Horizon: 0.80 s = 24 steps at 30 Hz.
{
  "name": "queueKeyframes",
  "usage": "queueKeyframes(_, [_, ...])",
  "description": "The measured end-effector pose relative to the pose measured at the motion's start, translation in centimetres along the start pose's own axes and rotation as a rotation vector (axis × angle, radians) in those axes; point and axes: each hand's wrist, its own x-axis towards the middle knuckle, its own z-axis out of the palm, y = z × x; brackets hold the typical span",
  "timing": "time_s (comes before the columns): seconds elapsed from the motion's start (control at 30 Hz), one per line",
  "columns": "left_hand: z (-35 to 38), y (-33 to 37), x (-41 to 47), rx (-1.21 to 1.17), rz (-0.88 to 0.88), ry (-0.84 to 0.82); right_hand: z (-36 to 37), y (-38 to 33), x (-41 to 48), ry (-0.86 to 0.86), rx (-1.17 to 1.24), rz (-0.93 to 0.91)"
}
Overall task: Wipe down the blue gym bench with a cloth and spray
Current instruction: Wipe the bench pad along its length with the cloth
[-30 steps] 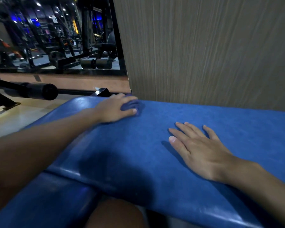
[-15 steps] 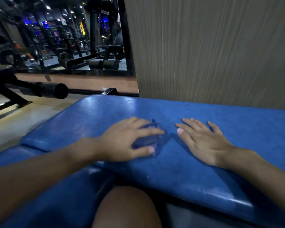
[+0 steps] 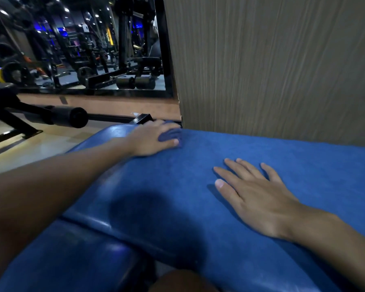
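Note:
The blue gym bench fills the lower half of the view, its padded top running from left to right. My left hand reaches to the far edge of the pad, fingers curled round a small dark blue cloth that it presses onto the surface. Flat on the pad at the right lies my right hand, fingers straight and spread, holding nothing. No spray bottle shows in this view.
A wood-grain wall panel stands right behind the bench. Left of it a mirror reflects gym machines and weights. A black padded roller bar juts out over the pale floor at the left. My knee shows at the bottom edge.
My left hand slid the cloth from the near middle of the pad back out to the far edge by the wall. My right hand stayed flat on the pad.

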Motion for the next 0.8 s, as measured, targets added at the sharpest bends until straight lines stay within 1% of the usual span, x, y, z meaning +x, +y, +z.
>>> queueKeyframes(0.1, [0.1,-2.7,3.4,0.074,-0.152,0.056,0.3,0.3,0.2,0.002,-0.002,0.003])
queueKeyframes(0.17, [0.4,-2.7,3.9,0.089,-0.182,0.068,0.3,0.3,0.3,0.000,0.002,0.011])
queueKeyframes(0.23, [0.5,-1.7,2.5,0.089,-0.131,0.057,0.3,0.2,0.3,-0.004,0.006,0.013])
queueKeyframes(0.33, [-0.1,1.2,-2.4,0.032,0.013,0.046,0.2,0.1,0.2,0.006,0.013,0.020])
queueKeyframes(0.47, [-1.1,6.6,-11.4,0.024,0.323,0.077,-0.2,-0.1,0.0,-0.027,0.017,0.034])
queueKeyframes(0.53, [-1.5,8.1,-14.6,0.002,0.427,0.073,-0.4,-0.4,0.0,-0.045,-0.004,0.041])
queueKeyframes(0.57, [-1.6,8.5,-15.5,-0.004,0.452,0.071,-0.6,-0.5,0.1,-0.039,-0.014,0.044])
queueKeyframes(0.63, [-1.7,8.3,-15.8,-0.017,0.482,0.062,-0.9,-1.1,0.9,0.027,0.007,0.053])
queueKeyframes(0.7, [-1.7,7.5,-14.4,-0.040,0.472,0.034,-1.1,-1.8,1.9,0.064,0.048,0.065])
queueKeyframes(0.8, [-0.9,4.7,-10.1,-0.023,0.357,0.011,-0.3,-2.5,2.7,-0.034,-0.001,0.028])
